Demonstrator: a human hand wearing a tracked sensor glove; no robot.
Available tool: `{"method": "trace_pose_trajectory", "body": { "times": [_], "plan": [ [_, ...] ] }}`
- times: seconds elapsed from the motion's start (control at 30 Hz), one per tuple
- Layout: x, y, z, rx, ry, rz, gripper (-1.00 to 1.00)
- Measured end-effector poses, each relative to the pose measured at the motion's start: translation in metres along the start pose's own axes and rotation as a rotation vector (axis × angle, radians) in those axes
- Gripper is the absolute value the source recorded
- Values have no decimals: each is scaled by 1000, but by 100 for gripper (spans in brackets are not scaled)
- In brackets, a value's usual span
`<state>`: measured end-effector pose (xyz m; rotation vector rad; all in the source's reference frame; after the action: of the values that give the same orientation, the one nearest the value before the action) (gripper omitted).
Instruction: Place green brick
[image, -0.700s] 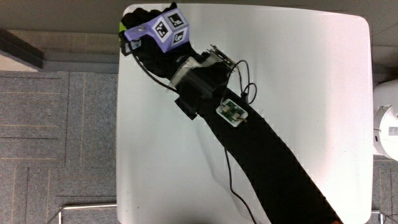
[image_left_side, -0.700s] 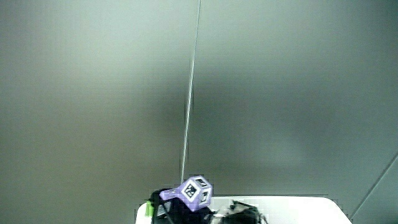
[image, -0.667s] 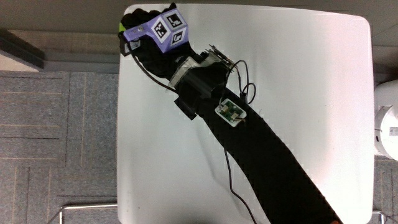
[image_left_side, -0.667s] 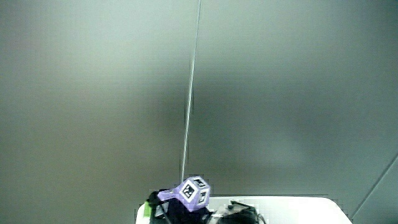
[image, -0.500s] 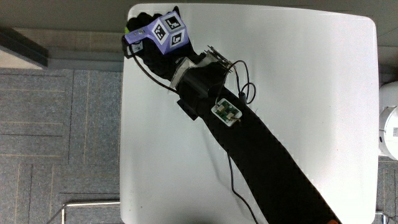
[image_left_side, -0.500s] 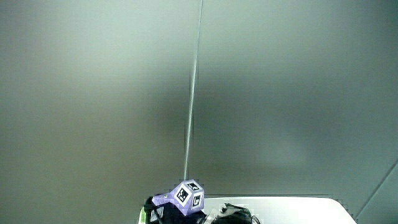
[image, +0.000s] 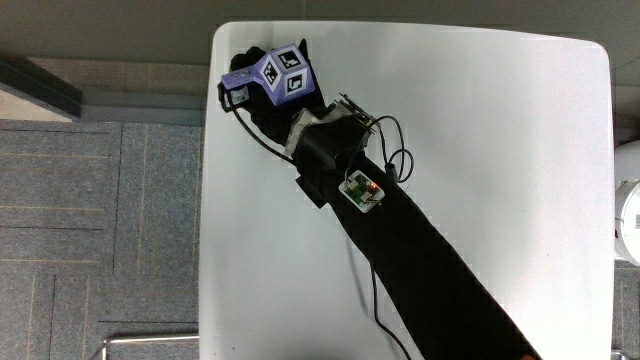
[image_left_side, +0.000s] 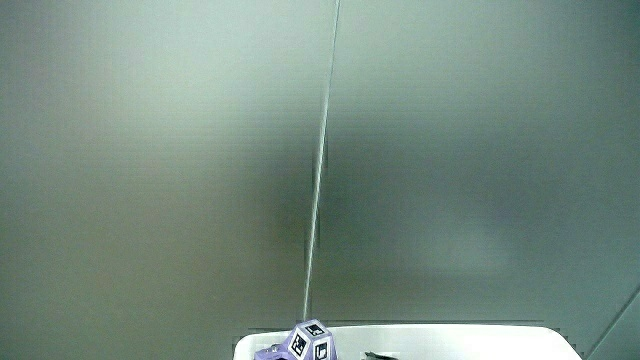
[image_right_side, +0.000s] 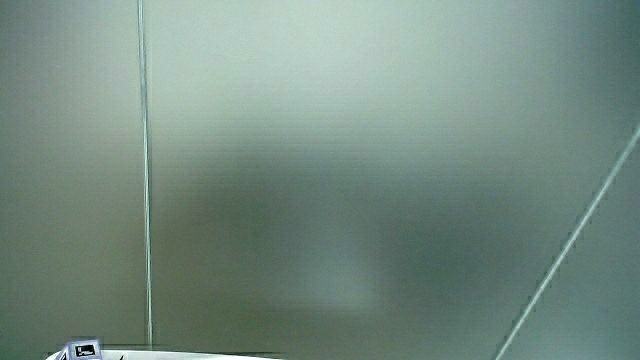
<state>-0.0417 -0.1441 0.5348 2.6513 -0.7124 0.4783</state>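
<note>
Reaching to the tabletop (image: 480, 150) corner, the hand (image: 262, 85) is held low, presumably for placing; no green brick is visible, and grip state cannot be told.

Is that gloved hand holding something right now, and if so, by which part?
It cannot be told: the hand lies at the table's corner and covers whatever may be under it; no brick shows.

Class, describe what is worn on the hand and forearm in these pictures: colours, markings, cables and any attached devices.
The hand wears a black glove carrying a pale purple cube with black-and-white square patterns. A black sleeve covers the forearm. At the wrist sits a black block, with a small white and green circuit board beside it and thin black cables looping around.
</note>
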Motion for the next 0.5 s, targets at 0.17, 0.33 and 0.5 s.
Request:
{"method": "trace_pose_trajectory", "body": {
  "times": [0.17,0.33,0.5],
  "plan": [
    [2,-3,5,3,-3,-2,-18],
    [3,-3,5,-7,4,4,-41],
    [1,-3,7,-37,0,9,-64]
  ]
}}
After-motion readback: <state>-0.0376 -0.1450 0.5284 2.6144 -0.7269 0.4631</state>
